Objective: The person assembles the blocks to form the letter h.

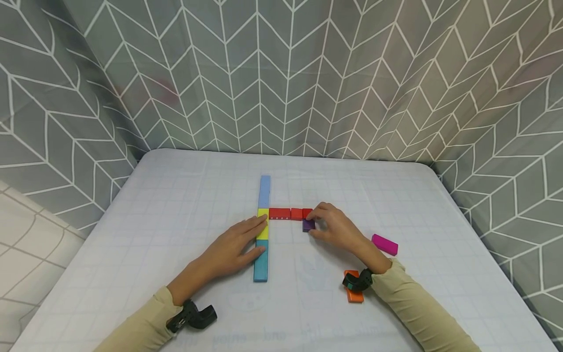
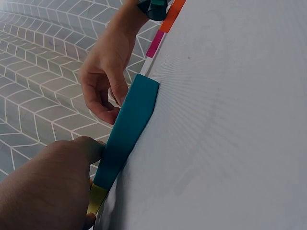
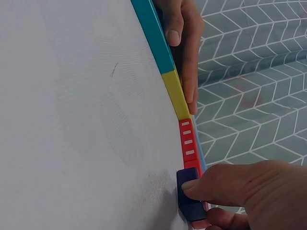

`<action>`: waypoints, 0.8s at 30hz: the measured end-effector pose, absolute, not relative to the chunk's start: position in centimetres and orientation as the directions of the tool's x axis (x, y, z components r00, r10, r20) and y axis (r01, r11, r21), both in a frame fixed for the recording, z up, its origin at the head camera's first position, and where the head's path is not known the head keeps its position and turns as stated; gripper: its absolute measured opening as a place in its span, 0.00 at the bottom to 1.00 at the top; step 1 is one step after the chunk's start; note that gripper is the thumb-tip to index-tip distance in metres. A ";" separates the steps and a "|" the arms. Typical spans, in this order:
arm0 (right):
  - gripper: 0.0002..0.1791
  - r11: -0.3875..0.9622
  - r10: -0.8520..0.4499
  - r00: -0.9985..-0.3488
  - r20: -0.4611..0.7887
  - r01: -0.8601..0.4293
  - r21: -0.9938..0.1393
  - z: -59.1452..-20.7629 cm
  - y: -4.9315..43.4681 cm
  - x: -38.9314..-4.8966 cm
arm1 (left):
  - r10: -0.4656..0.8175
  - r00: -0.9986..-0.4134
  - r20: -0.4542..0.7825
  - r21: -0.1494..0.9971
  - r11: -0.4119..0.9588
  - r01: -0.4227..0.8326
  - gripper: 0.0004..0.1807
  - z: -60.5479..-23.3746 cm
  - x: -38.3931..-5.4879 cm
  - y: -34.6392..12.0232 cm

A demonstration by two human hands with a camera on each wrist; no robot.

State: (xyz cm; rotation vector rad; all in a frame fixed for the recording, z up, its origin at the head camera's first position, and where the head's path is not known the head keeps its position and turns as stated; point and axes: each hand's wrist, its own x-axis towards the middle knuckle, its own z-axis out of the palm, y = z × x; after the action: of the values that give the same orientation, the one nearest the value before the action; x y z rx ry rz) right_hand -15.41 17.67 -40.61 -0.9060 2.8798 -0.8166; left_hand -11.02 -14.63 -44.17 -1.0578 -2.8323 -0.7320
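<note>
A light blue block (image 1: 264,191), a yellow block (image 1: 262,231) and a teal block (image 1: 261,261) lie end to end in a line. From the yellow block a row of red blocks (image 1: 279,213) runs off to the right. My left hand (image 1: 233,244) rests on the line, its fingers extended over the yellow block and its thumb on the teal block. At the right end of the red row, my right hand (image 1: 336,227) pinches a dark purple block (image 3: 191,194), which sits right against the near side of the last red block.
Right of the right hand lies a magenta block (image 1: 384,244). An orange block (image 1: 354,295) is partly covered by the right wrist's black camera (image 1: 358,280). A white cloth covers the table (image 1: 189,181), and a grey patterned curtain (image 1: 281,78) hangs behind it.
</note>
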 end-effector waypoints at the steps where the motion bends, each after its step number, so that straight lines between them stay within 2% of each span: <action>1: 0.15 0.697 -0.537 -0.832 0.138 -0.530 -0.484 -40.6 17.7 -15.4 | 0.612 -0.768 0.190 0.418 0.657 0.627 0.37 -44.1 -11.0 -14.6; 19: 0.16 0.685 -0.538 -0.827 0.164 -0.543 -0.485 -40.8 17.9 -15.4 | 0.609 -0.772 0.180 0.435 0.655 0.618 0.37 -44.1 -11.0 -14.6; 24: 0.16 0.660 -0.524 -0.831 0.188 -0.536 -0.527 -40.0 18.5 -15.2 | 0.610 -0.770 0.185 0.428 0.656 0.622 0.37 -44.1 -11.0 -14.6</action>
State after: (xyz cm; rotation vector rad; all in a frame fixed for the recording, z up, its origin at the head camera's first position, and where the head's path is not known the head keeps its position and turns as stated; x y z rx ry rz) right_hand -15.22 18.47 -40.02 -0.9193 2.8797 -0.9237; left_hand -10.98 -14.64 -44.10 -1.0559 -2.8357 -0.7469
